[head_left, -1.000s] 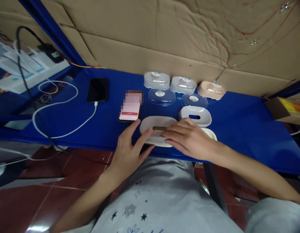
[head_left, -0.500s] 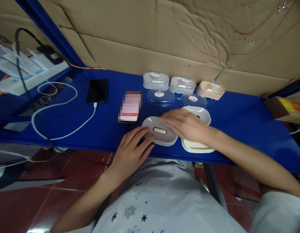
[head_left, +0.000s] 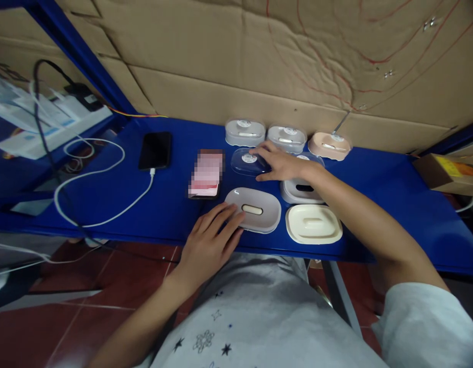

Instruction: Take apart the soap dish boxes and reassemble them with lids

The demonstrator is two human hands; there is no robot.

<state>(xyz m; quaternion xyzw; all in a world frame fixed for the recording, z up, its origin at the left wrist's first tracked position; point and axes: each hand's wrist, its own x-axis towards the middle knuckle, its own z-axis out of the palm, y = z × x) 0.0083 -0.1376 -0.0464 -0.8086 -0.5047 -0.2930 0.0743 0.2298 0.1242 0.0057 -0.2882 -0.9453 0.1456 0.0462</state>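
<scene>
My left hand (head_left: 210,239) rests with spread fingertips on the left rim of a grey oval dish (head_left: 270,213). A cream elongated piece (head_left: 252,209) sits in the slot at the dish's middle. My right hand (head_left: 284,162) reaches over the right end of a clear plastic lid (head_left: 242,164) with a round white label. Its fingers and thumb are apart around the lid; contact is hard to make out. Under my right forearm, a pale grey oval container (head_left: 288,191) with a dark slot is partly hidden. Nearer me lies a cream oval piece (head_left: 296,230) with a raised middle.
Along the cardboard wall stand two grey lidded boxes (head_left: 244,137) and a peach one (head_left: 330,147). A second clear lid (head_left: 316,158) is half hidden by my wrist. Left are a lit phone (head_left: 208,174), a black phone (head_left: 155,151) with white cable, and a power strip (head_left: 102,120).
My right hand has moved away from above the grey dish, back to the clear lid. My left hand stays at the dish's left rim.
</scene>
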